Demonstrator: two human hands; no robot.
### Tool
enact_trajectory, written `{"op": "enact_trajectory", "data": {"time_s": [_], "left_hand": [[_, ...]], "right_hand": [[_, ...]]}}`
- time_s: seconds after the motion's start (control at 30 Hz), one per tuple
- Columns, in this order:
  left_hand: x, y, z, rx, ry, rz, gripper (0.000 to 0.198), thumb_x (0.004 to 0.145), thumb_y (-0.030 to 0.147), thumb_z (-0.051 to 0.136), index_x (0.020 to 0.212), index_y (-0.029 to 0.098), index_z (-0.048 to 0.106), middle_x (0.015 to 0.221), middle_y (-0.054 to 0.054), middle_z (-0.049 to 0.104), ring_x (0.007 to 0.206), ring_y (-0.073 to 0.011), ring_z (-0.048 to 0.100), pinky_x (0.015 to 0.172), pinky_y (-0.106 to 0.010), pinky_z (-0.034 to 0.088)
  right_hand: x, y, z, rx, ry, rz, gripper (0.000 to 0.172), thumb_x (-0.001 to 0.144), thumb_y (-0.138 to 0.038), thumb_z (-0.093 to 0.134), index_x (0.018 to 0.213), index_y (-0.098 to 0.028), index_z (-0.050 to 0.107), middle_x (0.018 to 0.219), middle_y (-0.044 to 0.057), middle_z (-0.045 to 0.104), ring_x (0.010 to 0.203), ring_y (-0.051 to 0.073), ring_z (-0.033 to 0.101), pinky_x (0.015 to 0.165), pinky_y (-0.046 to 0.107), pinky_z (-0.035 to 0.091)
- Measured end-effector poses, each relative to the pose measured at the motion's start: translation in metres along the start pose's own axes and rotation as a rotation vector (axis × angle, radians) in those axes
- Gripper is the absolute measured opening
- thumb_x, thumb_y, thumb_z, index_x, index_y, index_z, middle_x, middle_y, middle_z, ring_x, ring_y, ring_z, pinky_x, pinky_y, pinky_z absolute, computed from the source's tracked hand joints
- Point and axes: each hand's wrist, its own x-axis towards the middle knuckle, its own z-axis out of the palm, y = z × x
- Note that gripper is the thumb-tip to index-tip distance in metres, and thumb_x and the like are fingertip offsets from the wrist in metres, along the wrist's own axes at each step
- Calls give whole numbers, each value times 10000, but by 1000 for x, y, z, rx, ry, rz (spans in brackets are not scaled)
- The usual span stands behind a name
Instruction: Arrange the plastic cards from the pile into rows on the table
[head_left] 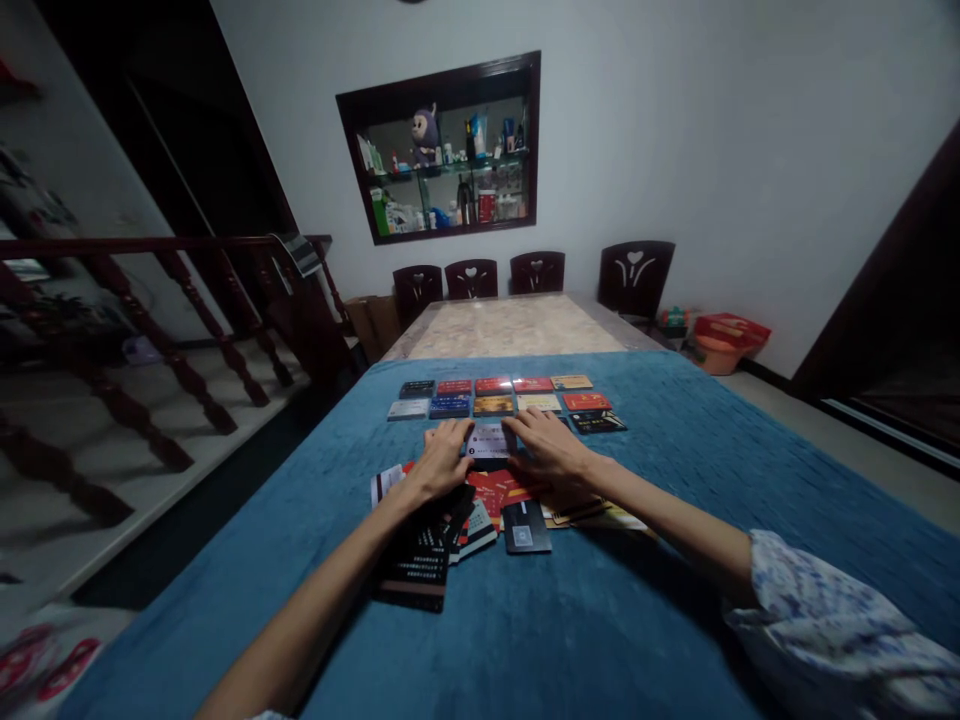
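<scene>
A silvery plastic card [489, 440] with small dark print is held by its two short ends between my hands. My left hand [444, 455] pinches its left end, and my right hand [549, 446] pinches its right end. Just beyond lie rows of flat cards, among them a blue card [450, 405], a gold card [493, 405] and a black card [598, 422]. Under and in front of my wrists is a loose, overlapping pile, with a large black card [412, 575], a dark grey card [527, 528] and red cards [486, 490]. My arms cover part of this pile.
A blue cloth [570, 630] covers the near part of the table, and its marble-like top [517, 325] shows beyond. Dark chairs [538, 273] stand at the far end. A wooden railing [180, 300] runs along the left, and a pink basin [716, 352] sits on the floor at right.
</scene>
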Motion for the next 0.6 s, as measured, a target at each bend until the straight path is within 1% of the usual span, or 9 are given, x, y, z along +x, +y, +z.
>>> {"op": "enact_trajectory", "data": {"time_s": [0.1, 0.27, 0.47, 0.6], "left_hand": [[-3, -5, -5, 6, 0, 1, 506, 768, 127, 617, 1260, 175, 511, 1194, -120, 563, 1142, -288, 521, 972, -463, 396], [-6, -13, -9, 12, 3, 0, 514, 753, 99, 622, 1249, 177, 512, 1294, -135, 512, 1224, -302, 471, 1004, -484, 362], [-9, -20, -16, 29, -14, -8, 509, 758, 70, 599, 1245, 191, 515, 1278, -119, 535, 1205, -288, 475, 1010, -491, 347], [-12, -31, -17, 37, -25, -21, 497, 761, 61, 587, 1240, 181, 523, 1260, -118, 537, 1187, -289, 479, 1007, -493, 353]], "right_hand": [[6, -4, -2, 11, -19, -16, 464, 853, -361, 663, 1265, -175, 556, 1202, 156, 594, 1135, 286, 488, 891, 394, 422], [15, -12, -7, 7, -32, -25, 474, 844, -380, 673, 1254, -166, 568, 1251, 165, 550, 1143, 294, 467, 853, 382, 423], [25, -18, -5, 3, -25, -74, 452, 865, -414, 644, 1230, -156, 582, 1212, 173, 558, 1133, 310, 451, 847, 405, 414], [34, -22, -3, -8, -48, -92, 460, 878, -430, 626, 1233, -140, 589, 1235, 184, 563, 1161, 324, 434, 854, 413, 408]]}}
